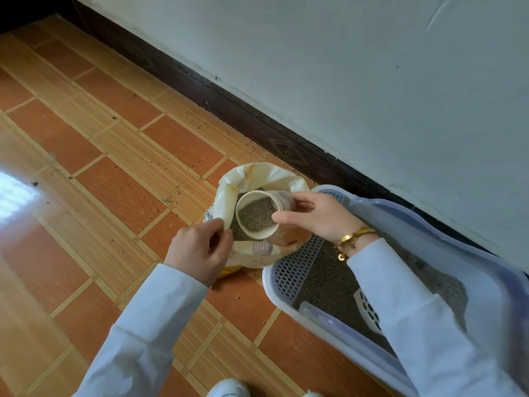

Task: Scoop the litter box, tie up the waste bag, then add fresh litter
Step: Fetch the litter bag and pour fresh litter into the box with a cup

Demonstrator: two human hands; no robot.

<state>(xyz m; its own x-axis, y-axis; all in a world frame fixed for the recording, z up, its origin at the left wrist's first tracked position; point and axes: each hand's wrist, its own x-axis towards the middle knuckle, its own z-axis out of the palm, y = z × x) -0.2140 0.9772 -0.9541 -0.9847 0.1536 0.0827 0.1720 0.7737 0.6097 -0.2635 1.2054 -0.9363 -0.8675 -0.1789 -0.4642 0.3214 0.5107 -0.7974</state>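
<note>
Your right hand [317, 216] holds a round cup [259, 214] by its side, with the fingers [286, 217] wrapped around it. The cup is full of grey-brown litter [256, 214] and is tipped so its open top faces you. It sits over the open mouth of the litter bag [257, 179], a pale plastic bag that stands on the floor [114, 167].

Your left hand [200, 250] pinches the near edge of the bag, with the fingers closed tight on the plastic and holding the mouth open.

The litter box [372, 359] is just beside the bag, on your right, close to the wall [372, 67]. It has a white rim and a grey grid [297, 267] at the end nearest the bag. There is litter in the box too, and a white scoop [367, 310] with holes lies on it, partly hidden under your right sleeve [415, 325]. A gold bracelet [355, 237] is on your right wrist. Small crumbs of litter are spread on the floor along the wall.
</note>
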